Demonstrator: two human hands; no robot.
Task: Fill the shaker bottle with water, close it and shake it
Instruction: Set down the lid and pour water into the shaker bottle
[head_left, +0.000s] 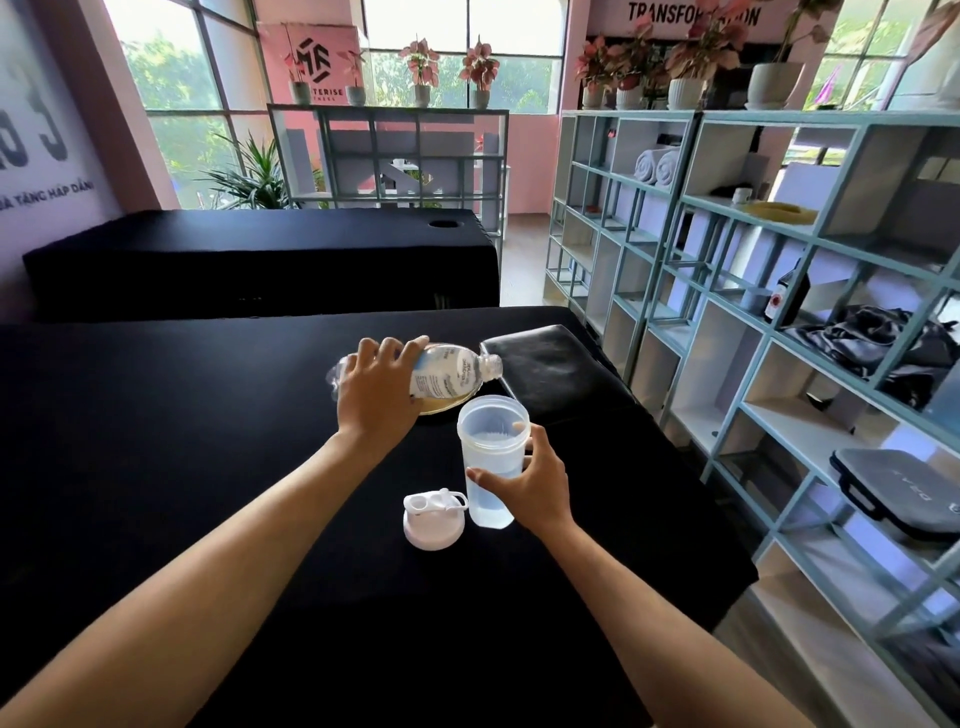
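Observation:
A clear shaker bottle stands upright and uncapped on the black table, with water in its lower half. My right hand is wrapped around its right side. My left hand holds a clear plastic water bottle tipped on its side, its open neck pointing right just above and behind the shaker's rim. The shaker's white lid lies on the table just left of the shaker's base.
A wooden tray sits behind the shaker, partly hidden by the water bottle. A black cushion lies at the table's far right. Pale blue shelving runs close along the right side. Another black table stands behind.

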